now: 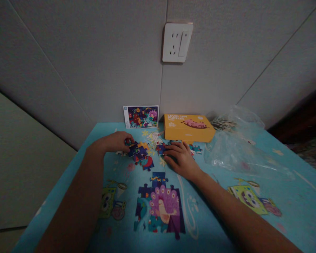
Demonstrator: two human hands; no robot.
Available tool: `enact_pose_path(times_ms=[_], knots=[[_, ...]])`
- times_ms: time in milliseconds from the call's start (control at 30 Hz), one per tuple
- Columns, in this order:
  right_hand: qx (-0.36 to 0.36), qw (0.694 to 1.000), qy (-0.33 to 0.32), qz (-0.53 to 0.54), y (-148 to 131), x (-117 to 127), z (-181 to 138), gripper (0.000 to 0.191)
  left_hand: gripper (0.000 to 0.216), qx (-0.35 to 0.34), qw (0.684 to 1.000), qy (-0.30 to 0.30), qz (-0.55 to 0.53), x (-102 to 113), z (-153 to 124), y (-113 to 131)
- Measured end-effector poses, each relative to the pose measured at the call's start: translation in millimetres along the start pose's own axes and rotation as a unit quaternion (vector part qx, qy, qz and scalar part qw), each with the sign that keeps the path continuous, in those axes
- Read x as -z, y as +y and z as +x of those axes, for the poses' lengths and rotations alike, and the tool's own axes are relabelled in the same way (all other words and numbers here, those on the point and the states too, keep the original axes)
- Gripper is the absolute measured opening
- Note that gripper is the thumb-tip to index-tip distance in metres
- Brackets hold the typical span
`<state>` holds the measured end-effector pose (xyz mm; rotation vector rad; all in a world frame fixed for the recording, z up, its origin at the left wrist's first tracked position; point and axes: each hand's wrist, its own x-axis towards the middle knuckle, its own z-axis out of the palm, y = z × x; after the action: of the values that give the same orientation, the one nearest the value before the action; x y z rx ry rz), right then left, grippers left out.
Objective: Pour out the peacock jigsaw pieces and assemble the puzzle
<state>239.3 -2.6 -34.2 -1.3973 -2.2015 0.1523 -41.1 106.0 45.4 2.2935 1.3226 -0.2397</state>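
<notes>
My left hand reaches over the left side of the table, its fingers closed at the edge of a dark blue puzzle piece. That piece overlaps a small heap of loose puzzle pieces. My right hand lies palm down with fingers spread, the fingertips next to a purple and red puzzle piece. More pieces are partly hidden beneath and behind it. Closer to me is a joined section of puzzle with a pink-purple peacock, a stepped left edge and a tab sticking out at the bottom.
Against the grey wall leans a picture card of the puzzle. Beside it stands a yellow puzzle box. Crumpled clear plastic bags lie on the right. A blue cartoon-print cloth covers the table. A wall socket is above.
</notes>
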Motion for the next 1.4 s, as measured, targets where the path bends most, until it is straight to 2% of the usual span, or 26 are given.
enact_pose_path(times_ms=[133, 267, 367, 467, 600, 700, 800, 900, 967, 1067, 1167, 1400], knots=[[-0.002, 1.000, -0.005, -0.003, -0.3, -0.3, 0.6, 0.020, 0.041, 0.011, 1.000, 0.011, 0.015, -8.5, 9.0, 15.6], [-0.006, 1.000, -0.010, -0.007, -1.4, -0.1, 1.1, 0.021, 0.052, 0.040, 0.995, 0.012, 0.086, -20.4, 16.5, 37.0], [-0.006, 1.000, -0.011, -0.006, -2.1, 0.3, 1.4, 0.021, 0.053, 0.031, 0.993, 0.005, 0.110, -25.9, 18.8, 46.7], [-0.004, 1.000, -0.006, 0.002, -2.3, 0.7, 1.7, 0.020, 0.044, 0.010, 0.995, 0.013, 0.096, -26.5, 19.1, 49.1], [-0.012, 1.000, 0.010, 0.020, -1.1, 0.8, 1.6, 0.020, 0.019, -0.009, 0.999, 0.028, 0.044, -22.8, 18.0, 46.7], [-0.020, 0.999, 0.026, 0.021, 0.4, 0.3, 1.2, 0.023, 0.016, -0.021, 0.998, 0.031, 0.041, -21.6, 17.5, 45.3], [-0.024, 0.999, 0.036, 0.006, 2.1, -1.1, 1.4, 0.031, 0.025, -0.050, 0.994, 0.078, 0.060, -26.5, 20.9, 47.4], [-0.026, 0.999, 0.035, -0.017, 4.2, -3.3, 1.6, 0.041, 0.051, -0.126, 0.980, 0.145, 0.058, -39.0, 29.5, 54.5], [-0.032, 0.999, 0.027, -0.031, 5.7, -4.6, 1.2, 0.047, 0.059, -0.165, 0.971, 0.167, 0.048, -49.6, 36.2, 61.2], [-0.041, 0.998, 0.013, -0.037, 7.2, -5.0, 0.5, 0.051, 0.053, -0.191, 0.968, 0.155, 0.043, -63.4, 43.8, 70.1], [-0.049, 0.998, 0.016, -0.030, 7.5, -3.2, 0.6, 0.047, 0.044, -0.198, 0.969, 0.144, 0.033, -69.4, 46.5, 73.3], [-0.056, 0.998, 0.028, -0.032, 6.6, 1.1, 1.6, 0.038, 0.044, -0.184, 0.972, 0.141, 0.028, -58.0, 41.1, 64.0]])
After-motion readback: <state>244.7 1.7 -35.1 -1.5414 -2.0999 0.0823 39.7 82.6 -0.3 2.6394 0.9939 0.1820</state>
